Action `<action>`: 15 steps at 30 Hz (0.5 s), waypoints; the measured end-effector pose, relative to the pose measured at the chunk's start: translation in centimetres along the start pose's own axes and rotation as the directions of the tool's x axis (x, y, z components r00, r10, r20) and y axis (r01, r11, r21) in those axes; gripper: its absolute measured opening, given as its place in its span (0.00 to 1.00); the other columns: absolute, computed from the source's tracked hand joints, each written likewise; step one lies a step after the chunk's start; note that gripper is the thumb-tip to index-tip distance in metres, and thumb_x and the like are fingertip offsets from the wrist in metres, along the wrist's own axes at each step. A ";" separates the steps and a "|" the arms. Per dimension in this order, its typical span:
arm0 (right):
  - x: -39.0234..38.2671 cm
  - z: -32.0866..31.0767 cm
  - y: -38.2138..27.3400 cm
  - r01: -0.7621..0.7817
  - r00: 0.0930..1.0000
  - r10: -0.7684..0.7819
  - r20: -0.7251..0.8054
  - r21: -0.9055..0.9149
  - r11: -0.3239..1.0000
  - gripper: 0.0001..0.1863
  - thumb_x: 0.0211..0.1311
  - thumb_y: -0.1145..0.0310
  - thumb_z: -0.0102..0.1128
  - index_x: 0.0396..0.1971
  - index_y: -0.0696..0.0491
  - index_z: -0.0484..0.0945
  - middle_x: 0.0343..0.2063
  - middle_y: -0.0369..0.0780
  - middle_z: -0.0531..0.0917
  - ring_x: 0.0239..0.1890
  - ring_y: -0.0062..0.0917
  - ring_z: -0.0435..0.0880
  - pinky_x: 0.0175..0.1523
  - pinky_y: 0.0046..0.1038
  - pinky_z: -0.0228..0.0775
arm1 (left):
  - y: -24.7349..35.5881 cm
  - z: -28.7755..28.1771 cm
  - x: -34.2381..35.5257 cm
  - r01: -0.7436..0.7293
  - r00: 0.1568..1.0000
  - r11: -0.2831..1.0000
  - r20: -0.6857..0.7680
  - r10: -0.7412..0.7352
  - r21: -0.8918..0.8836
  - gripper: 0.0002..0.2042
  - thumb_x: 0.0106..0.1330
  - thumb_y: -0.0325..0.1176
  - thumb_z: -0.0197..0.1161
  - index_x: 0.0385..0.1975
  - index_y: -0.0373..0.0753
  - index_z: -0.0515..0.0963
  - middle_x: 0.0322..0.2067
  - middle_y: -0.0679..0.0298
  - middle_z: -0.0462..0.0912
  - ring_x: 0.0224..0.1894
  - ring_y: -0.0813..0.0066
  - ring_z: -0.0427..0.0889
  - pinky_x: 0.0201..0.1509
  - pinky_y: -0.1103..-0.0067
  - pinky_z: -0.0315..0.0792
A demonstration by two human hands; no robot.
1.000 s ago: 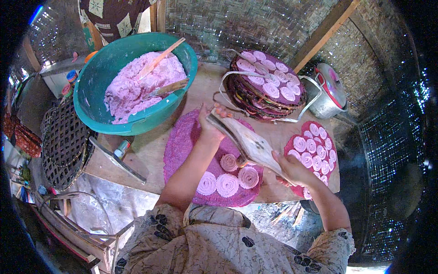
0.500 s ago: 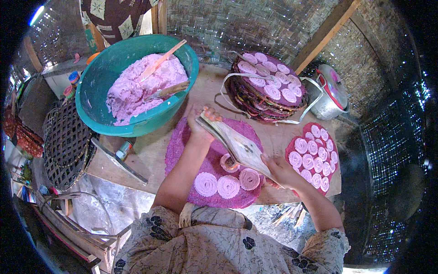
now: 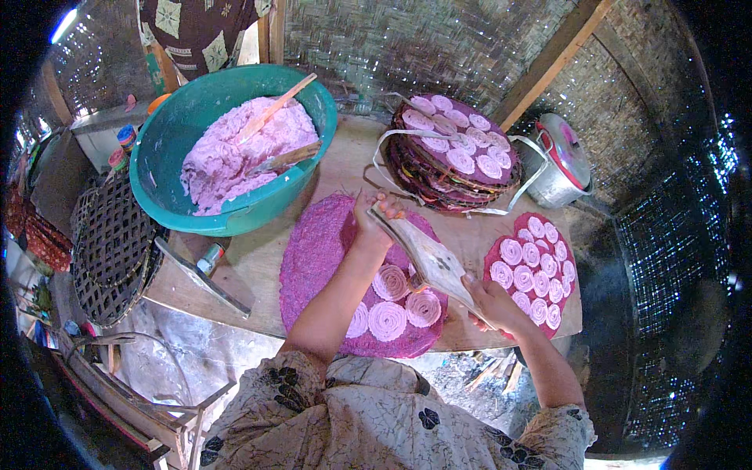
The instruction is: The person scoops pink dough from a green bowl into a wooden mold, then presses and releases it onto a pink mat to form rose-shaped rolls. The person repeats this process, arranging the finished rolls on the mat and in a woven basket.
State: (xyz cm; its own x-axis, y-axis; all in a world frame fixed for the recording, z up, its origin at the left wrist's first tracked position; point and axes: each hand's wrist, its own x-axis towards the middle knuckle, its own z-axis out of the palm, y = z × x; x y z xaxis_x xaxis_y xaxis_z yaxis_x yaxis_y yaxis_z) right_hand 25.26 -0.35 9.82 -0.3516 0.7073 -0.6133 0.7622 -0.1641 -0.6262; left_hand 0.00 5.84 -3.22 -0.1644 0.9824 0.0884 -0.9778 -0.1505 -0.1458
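Both my hands are closed on a long wooden hand press (image 3: 429, 257), held slantwise above a round magenta mat (image 3: 313, 266). My left hand (image 3: 376, 218) grips its far upper end, and my right hand (image 3: 495, 307) wraps the nearer right end. Several pale pink dough coils lie on the mat, among them a front coil (image 3: 387, 321) and another coil (image 3: 391, 283) close beside the press. My left forearm partly covers a coil at the left. The underside of the press is mostly hidden.
A large green basin (image 3: 235, 223) holds pink dough and wooden paddles. Behind the mat stands a stack of coil-covered mats (image 3: 462, 188); at right are another filled mat (image 3: 501, 251) and a metal pot (image 3: 552, 188). A wooden strip (image 3: 202, 276) juts past the table's left edge.
My hands and the press have moved to the right over the mat. The coil formerly partly under the press now shows whole.
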 end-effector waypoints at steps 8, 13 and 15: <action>8.3 2.6 9.1 -0.084 0.866 -0.385 0.318 0.853 0.515 0.34 0.62 0.38 0.46 0.53 0.54 0.71 0.37 0.43 0.81 0.31 0.30 0.81 0.36 0.29 0.76 | 0.5 -0.5 0.5 0.129 0.970 0.971 0.231 -0.080 -0.203 0.12 0.64 0.41 0.50 0.19 0.46 0.67 0.12 0.76 0.65 0.13 0.82 0.65 0.24 0.80 0.64; 9.4 5.4 8.7 0.039 0.796 -0.565 0.216 0.914 0.405 0.27 0.61 0.47 0.54 0.53 0.51 0.70 0.39 0.41 0.79 0.30 0.27 0.79 0.31 0.25 0.71 | 0.7 -0.8 0.0 0.076 0.976 0.982 0.215 -0.038 -0.171 0.10 0.63 0.39 0.52 0.20 0.46 0.67 0.12 0.76 0.66 0.14 0.82 0.66 0.26 0.81 0.65; 9.6 5.3 8.6 0.041 0.808 -0.546 0.221 0.904 0.426 0.25 0.61 0.49 0.56 0.51 0.51 0.71 0.38 0.40 0.79 0.28 0.25 0.78 0.28 0.24 0.69 | 0.6 -0.6 -0.1 0.066 0.974 0.984 0.225 -0.027 -0.166 0.10 0.63 0.39 0.52 0.20 0.46 0.67 0.12 0.76 0.66 0.14 0.82 0.66 0.26 0.81 0.65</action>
State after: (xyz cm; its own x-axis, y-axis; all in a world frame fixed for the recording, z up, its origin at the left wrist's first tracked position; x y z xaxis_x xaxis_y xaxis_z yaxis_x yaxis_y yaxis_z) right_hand 25.55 1.39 -3.96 -0.8207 0.5089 -0.2598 -0.1809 -0.6627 -0.7267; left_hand -0.48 5.76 -3.87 -0.1627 0.9360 0.3121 -0.9515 -0.0651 -0.3008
